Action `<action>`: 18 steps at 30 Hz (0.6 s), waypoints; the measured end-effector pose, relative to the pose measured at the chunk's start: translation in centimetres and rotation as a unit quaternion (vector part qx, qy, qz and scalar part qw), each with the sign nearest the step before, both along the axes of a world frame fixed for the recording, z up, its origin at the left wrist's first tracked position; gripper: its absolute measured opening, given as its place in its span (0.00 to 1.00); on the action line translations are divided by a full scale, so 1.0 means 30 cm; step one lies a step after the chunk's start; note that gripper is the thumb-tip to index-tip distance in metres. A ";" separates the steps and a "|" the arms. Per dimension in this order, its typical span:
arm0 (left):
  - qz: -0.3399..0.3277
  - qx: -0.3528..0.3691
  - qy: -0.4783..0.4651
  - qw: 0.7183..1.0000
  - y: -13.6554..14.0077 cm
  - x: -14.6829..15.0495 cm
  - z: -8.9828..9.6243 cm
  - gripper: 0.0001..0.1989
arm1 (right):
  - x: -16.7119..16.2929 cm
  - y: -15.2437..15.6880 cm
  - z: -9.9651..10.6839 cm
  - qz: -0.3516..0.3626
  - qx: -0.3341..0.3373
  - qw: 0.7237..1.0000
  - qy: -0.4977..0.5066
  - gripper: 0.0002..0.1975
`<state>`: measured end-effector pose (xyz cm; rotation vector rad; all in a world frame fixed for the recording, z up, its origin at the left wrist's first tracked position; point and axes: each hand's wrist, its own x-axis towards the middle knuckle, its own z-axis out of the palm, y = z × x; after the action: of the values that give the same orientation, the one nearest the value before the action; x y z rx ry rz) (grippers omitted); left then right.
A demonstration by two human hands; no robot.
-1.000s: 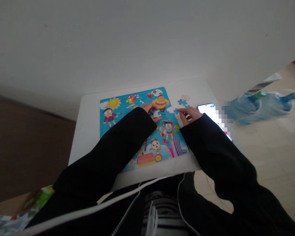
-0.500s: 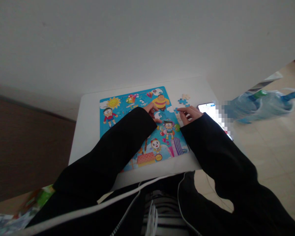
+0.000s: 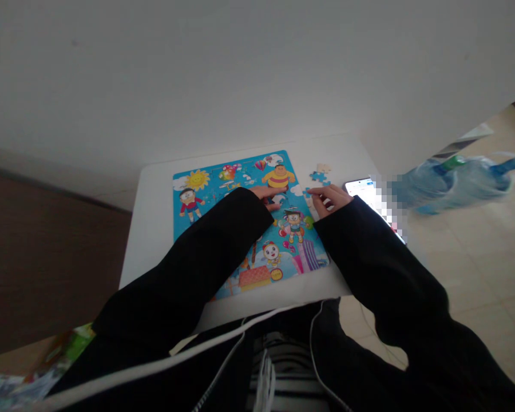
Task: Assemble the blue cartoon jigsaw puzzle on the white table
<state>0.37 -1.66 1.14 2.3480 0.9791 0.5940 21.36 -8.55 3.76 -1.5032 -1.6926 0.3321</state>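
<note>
"Left side?"

"Blue cartoon-printed jigsaw board (image 3: 290, 199) lay flat on the white table (image 3: 134, 252); my left hand (image 3: 266, 194) sat over it, thumb and forefinger spread."

"Right?"

"My right hand (image 3: 331, 199) was at the loose blue-and-cream jigsaw pieces (image 3: 320, 177) just beside the board; whether pinching one, I couldn't tell."

"Best handling?"

"I judged light fingertips on a piece's rim best, left hand steadying the board."

The left hand (image 3: 265, 193), thumb and fingers apart, lies over the puzzle (image 3: 288, 237) on the tabletop (image 3: 148, 214); the right hand (image 3: 330, 199) is at loose pieces (image 3: 320, 176) near a phone (image 3: 361, 189).
</note>
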 end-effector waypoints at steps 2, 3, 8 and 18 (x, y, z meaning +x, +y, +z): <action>-0.006 0.012 0.007 1.000 -0.003 0.000 0.008 0.20 | 0.000 0.000 0.001 0.002 -0.003 1.000 0.003 0.11; -0.010 0.016 0.009 1.000 -0.005 0.000 0.011 0.20 | 0.000 0.000 0.001 0.003 -0.004 1.000 0.004 0.11; -0.024 0.032 0.016 0.999 -0.009 0.004 0.014 0.21 | -0.001 0.002 -0.003 0.002 0.001 1.000 0.003 0.10; -0.058 0.119 0.054 0.990 0.019 0.013 -0.047 0.20 | -0.002 0.002 -0.010 0.004 -0.002 1.000 -0.001 0.11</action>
<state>0.77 -1.08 -0.28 2.6519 0.8492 0.5702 21.30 -8.48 3.46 -1.4996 -1.7009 0.3386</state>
